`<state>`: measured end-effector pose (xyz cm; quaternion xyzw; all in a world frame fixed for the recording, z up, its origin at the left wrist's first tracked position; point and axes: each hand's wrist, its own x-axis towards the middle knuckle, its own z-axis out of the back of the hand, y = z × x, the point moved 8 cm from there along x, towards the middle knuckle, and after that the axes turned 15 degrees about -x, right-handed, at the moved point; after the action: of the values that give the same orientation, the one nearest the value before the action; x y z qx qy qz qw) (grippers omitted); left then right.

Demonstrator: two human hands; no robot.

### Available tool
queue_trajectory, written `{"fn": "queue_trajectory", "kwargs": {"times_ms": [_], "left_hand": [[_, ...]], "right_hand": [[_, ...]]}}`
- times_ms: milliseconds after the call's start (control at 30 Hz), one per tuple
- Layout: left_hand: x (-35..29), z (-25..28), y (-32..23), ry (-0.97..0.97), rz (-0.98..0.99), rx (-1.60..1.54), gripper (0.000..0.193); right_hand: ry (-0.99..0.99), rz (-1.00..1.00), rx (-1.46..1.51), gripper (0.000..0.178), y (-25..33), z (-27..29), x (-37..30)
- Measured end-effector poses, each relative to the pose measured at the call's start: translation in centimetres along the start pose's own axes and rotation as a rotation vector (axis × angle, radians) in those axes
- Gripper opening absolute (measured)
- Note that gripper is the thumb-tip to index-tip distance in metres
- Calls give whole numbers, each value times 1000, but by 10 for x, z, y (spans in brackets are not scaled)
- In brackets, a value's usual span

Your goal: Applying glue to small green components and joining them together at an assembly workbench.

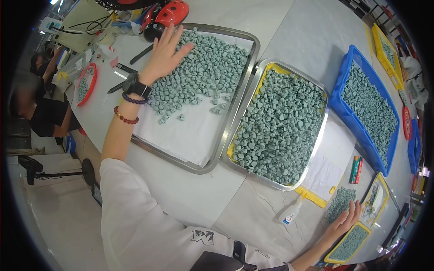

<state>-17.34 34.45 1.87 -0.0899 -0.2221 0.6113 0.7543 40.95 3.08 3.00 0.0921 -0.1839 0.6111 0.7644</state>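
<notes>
My left hand [167, 54], wearing a dark watch [137, 86] and bead bracelets, is open with spread fingers. It is over the upper left of a metal tray [212, 160], at the edge of many small grey-green stones [203, 67] spread on white paper [174, 140]. At the lower right, my right hand [341, 224] has its fingers extended and nothing visible in them. A loose pile of finer green stones [341, 202] lies beside its fingertips, and a small yellow tray [347, 244] of similar bits is next to it.
A second metal tray [320, 135] heaped with stones adjoins the first. Further right stands a blue bin [337, 92] of stones. A glue bottle [290, 213] and red and green tubes [356, 170] lie nearby. A ladybug-shaped object [174, 12] sits at the back; another person [47, 110] is at left.
</notes>
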Motion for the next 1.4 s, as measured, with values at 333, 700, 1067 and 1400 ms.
{"fn": "queue_trajectory", "kwargs": {"times_ms": [333,700,1067,1400], "left_hand": [[-5,-16,4,98,-59,105,74],[25,-38,-11,4,-119,110,78],[-35,-37,-67,114,-129,87,81],[-7,-44,-74,187,-97,130,87]], "right_hand": [[7,-3,45,35,-3,-6,-3],[9,-2,60,35,-2,-3,-5],[34,-15,63,35,-5,-6,-2],[23,18,35,34,-3,-1,-2]]}}
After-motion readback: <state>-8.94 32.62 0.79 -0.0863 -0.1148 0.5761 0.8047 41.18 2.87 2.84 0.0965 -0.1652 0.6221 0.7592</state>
